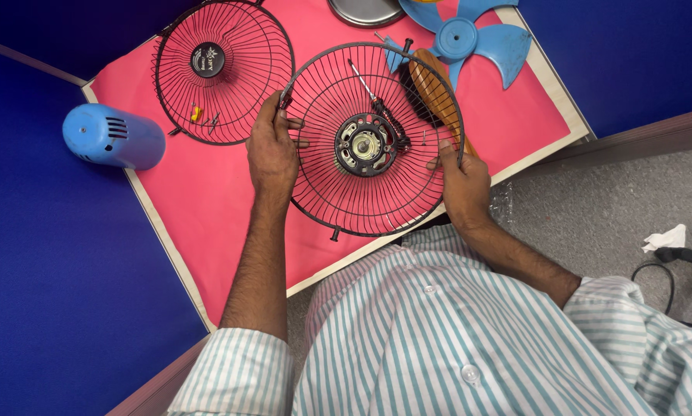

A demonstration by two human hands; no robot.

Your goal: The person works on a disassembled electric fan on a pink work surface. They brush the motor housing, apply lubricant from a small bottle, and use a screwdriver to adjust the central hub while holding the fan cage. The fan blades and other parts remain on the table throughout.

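Black wire guard: the rear grille [373, 139] sits tilted over the pink mat [207, 192], held at its rim on both sides, near the tabletop's front edge.
Left hand: I see my left hand [271, 150] closed on the grille's left rim, thumb up at the top wire, fingers curled through the spokes.
Right hand: my right hand [463, 181] is closed on the right rim, forefinger pressed along the outer ring.
Hub: a round metal hub [365, 145] sits at the grille's centre, with a screwdriver [376, 100] lying across the wires just above it.
Second grille: the front grille [222, 71] with a black centre cap lies flat on the mat, up and left, just beside the held one.
Blue housing: a blue motor cover [113, 137] lies on its side, half off the mat's left edge.
Blade: a blue fan blade [465, 38] rests at the mat's top right.
Brush: a wooden brush [432, 92] lies under the held grille's right edge.
Small parts: a yellow bit [196, 113] sits inside the front grille.
Tabletop: blue surface [53, 270] around the mat.
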